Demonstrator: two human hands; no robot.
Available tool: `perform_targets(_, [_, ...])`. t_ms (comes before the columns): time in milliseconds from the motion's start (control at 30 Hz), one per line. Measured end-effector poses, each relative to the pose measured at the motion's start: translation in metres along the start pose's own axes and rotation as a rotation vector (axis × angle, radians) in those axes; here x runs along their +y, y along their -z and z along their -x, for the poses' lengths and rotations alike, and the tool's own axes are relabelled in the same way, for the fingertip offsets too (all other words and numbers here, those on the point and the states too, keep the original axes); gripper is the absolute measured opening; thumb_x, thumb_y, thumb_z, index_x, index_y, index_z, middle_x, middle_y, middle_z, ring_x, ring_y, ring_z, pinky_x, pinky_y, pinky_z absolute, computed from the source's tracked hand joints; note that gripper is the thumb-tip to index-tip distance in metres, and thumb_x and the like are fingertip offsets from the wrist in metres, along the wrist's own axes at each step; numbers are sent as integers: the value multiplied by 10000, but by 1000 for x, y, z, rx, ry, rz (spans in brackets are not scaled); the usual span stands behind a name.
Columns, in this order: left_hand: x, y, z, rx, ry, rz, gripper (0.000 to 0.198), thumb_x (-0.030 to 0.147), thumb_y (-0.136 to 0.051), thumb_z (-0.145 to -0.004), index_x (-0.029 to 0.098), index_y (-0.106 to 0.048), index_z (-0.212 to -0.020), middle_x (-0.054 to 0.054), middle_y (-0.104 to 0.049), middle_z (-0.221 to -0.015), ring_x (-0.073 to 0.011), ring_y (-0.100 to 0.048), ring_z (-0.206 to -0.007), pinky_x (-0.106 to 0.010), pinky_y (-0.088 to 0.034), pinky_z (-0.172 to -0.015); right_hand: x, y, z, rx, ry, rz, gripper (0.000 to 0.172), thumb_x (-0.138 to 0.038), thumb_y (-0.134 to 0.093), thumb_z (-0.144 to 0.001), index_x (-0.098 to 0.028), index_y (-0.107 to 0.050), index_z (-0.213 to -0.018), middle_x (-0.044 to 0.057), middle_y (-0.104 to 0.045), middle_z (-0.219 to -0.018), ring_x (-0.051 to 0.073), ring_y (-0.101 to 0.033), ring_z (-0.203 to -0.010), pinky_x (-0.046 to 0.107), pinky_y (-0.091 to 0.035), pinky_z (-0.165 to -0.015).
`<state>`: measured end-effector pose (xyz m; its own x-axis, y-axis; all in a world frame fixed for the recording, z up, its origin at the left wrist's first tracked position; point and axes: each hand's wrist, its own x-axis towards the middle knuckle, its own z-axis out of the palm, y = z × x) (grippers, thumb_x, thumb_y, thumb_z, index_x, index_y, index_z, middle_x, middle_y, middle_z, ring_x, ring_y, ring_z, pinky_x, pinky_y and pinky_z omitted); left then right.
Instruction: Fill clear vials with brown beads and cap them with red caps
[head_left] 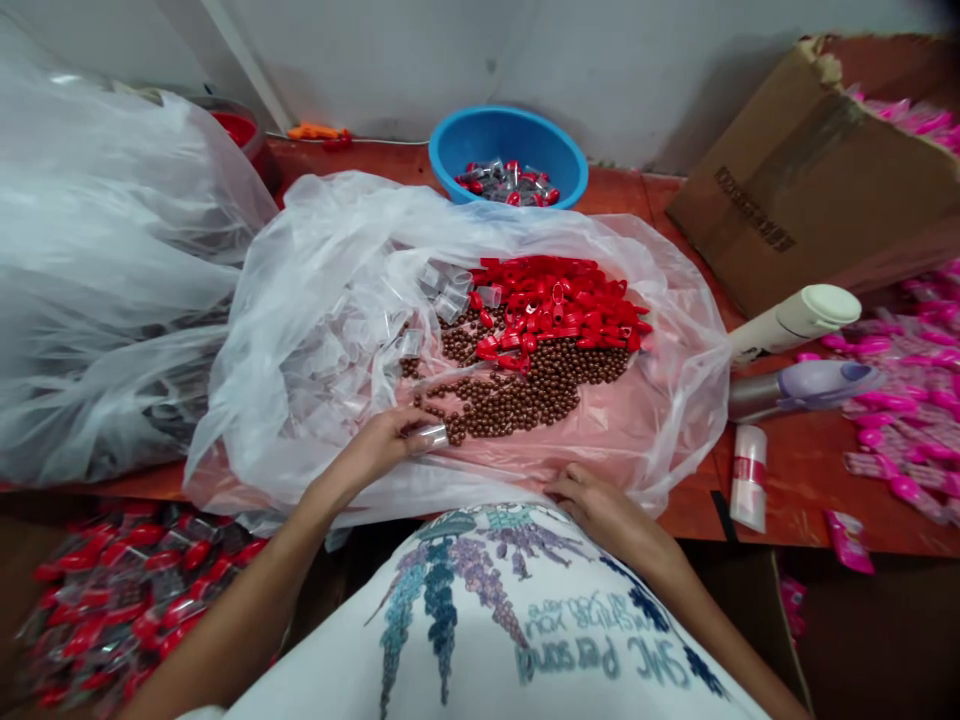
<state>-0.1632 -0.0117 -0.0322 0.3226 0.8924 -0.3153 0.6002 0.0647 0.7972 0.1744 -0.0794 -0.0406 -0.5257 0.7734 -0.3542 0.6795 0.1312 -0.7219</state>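
My left hand (390,440) is closed around a small clear plastic cup (429,440), tipped on its side at the near-left edge of a spread of brown beads (525,400). My right hand (592,500) rests at the near edge of the white plastic bag (667,440), close to my shirt, its fingers loosely bent and apart. Nothing shows in it. Red plastic pieces (562,300) are heaped behind the beads. Many loose clear cups (337,350) lie on the bag to the left.
A blue basin (510,120) holding red-capped pieces stands at the back. Large plastic sacks (105,280) bulge at left. At right are a cardboard box (757,180), a white cylinder (799,320), a purple-grey tool (810,388), a small bottle (748,478) and pink pieces (900,400). Red-capped pieces (142,590) lie below left.
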Motion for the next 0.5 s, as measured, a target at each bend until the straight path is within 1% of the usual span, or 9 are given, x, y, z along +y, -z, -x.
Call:
perform_targets(133, [-3,1,3,26,61,-43,331,401,-607,-749,187,-693,-987,-39,-697,-941,-229,-611,-856,-307,-441,-777,-2,0,2,-10,-6,21,220,-152,-446,-888,-207,-655,-929,61,-601,-962,178,-589,-864,288,-450,-794])
perform_targets(233, [-2,-10,-5,70,77,-44,308,378,-615,-738,176,-695,-956,-41,-697,-886,-215,-608,-784,-293,-439,-713,-4,6,1,-12,41,46,229,-137,-446,-888,-203,-665,-896,59,-620,-924,180,-591,-853,285,-448,-784])
perform_targets(300, [0,-20,-13,111,38,28,292,346,-626,-728,166,-692,-948,-51,-697,-904,-214,-614,-783,-289,-442,-704,-9,16,0,10,78,55,221,-141,-455,-889,-208,-663,-922,55,-623,-915,179,-590,-846,282,-450,-771])
perform_targets(400, [3,-34,-27,115,-16,122,268,309,-634,-723,163,-684,-942,-51,-695,-903,-207,-621,-779,-286,-450,-705,-18,34,-6,103,136,41,244,-130,-440,-895,-221,-643,-995,47,-614,-931,165,-589,-836,277,-453,-759])
perform_targets(500, [5,-41,-39,114,-26,105,255,289,-630,-725,178,-673,-951,-30,-683,-882,-196,-616,-774,-281,-447,-700,-21,43,-24,244,184,3,265,-108,-434,-891,-224,-626,-1033,48,-607,-984,162,-586,-897,283,-449,-798])
